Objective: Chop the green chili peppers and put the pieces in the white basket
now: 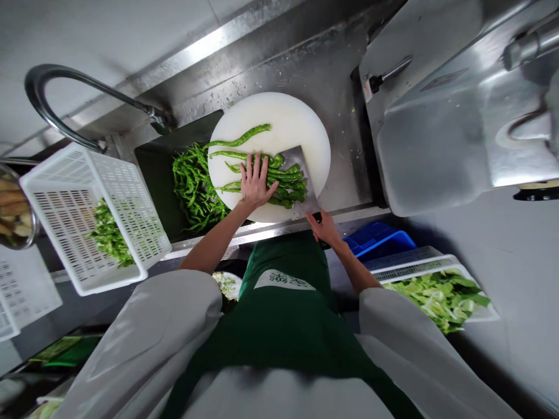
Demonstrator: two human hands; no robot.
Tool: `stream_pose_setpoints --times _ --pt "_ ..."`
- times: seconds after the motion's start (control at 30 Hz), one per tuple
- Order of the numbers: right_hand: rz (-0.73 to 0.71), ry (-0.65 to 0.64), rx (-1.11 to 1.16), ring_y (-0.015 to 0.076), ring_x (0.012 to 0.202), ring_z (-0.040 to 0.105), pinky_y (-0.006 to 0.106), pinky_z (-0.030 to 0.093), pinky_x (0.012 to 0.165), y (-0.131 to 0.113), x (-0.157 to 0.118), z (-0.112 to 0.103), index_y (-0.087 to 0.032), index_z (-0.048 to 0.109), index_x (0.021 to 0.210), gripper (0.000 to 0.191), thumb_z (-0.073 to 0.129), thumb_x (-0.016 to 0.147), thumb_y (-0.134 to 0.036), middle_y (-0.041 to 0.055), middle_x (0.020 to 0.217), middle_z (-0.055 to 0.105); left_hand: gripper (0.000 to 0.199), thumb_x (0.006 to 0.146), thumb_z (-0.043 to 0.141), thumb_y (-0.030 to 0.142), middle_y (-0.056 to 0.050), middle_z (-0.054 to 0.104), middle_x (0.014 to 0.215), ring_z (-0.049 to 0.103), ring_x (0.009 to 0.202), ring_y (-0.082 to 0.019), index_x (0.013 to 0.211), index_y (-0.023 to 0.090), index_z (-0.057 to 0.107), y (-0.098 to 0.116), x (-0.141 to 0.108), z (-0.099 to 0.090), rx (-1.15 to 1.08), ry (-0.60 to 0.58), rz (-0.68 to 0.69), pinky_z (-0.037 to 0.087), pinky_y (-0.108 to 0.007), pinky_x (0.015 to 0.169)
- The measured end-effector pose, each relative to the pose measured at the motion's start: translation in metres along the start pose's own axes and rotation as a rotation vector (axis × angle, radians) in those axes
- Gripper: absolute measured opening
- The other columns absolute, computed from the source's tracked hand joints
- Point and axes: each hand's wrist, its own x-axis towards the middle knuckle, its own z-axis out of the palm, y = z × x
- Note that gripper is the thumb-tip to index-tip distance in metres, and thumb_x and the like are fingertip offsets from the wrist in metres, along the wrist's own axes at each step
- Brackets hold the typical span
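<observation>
A bunch of long green chili peppers [286, 185] lies side by side on the round white cutting board [301, 119]. My left hand [255, 185] rests flat across them, fingers spread. In my right hand [325, 228], at the board's near right edge, is the black handle of a cleaver [309, 195]. Its broad blade lies beside the thick ends of the peppers, partly behind them. One separate chili pepper [244, 137] stretches across the board beyond my left hand. Left of the board, a heap of chili peppers [196, 189] fills part of the sink, partly hidden under the board's edge.
A white perforated basket [91, 174] with leafy greens stands over the sink's left side, below a curved faucet [87, 84]. A steel machine [437, 139] borders the counter on the right. Lower right are a blue bin [379, 238] and a basket of cut greens [441, 297].
</observation>
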Motion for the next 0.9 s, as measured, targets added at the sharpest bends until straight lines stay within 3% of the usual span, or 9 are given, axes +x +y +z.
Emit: stream_pose_setpoints --times 0.23,0.43,0.7,0.9 --pt "-0.008 0.083 -0.018 0.0197 0.035 0.053 0.032 0.044 0.043 -0.004 -0.012 0.041 -0.024 0.051 0.095 0.043 0.050 0.095 -0.067 -0.0053 0.043 0.049 0.090 0.096 0.037 0.068 -0.014 0.016 0.171 0.002 0.160 -0.033 0.163 0.009 0.025 -0.003 0.002 0.005 -0.001 -0.017 0.004 -0.003 -0.057 0.129" --pt "-0.001 0.178 0.066 0.0197 0.036 0.055 0.031 0.041 0.038 -0.005 -0.016 0.072 -0.025 0.049 0.094 0.051 0.049 0.091 -0.076 -0.0023 0.050 0.054 0.090 0.098 0.034 0.067 -0.015 0.017 0.170 0.004 0.160 -0.033 0.164 0.008 0.023 -0.004 -0.002 0.006 0.022 -0.024 0.026 -0.005 -0.056 0.129" --pt "0.022 0.230 0.130 0.0179 0.035 0.052 0.030 0.039 0.033 0.024 -0.037 0.039 -0.027 0.045 0.086 0.049 0.056 0.087 -0.075 -0.0048 0.048 0.051 0.092 0.097 0.030 0.069 -0.019 0.026 0.167 0.004 0.160 -0.034 0.163 0.005 0.023 0.039 -0.012 0.025 -0.063 -0.004 0.034 -0.001 -0.056 0.130" --pt "0.023 0.249 0.057 0.0182 0.037 0.053 0.029 0.041 0.037 0.007 -0.022 0.041 -0.027 0.047 0.088 0.048 0.054 0.090 -0.074 -0.0036 0.048 0.053 0.094 0.096 0.030 0.071 -0.015 0.017 0.171 -0.005 0.159 -0.034 0.163 0.005 0.023 0.038 -0.008 0.026 -0.109 0.004 0.051 0.003 -0.055 0.130"
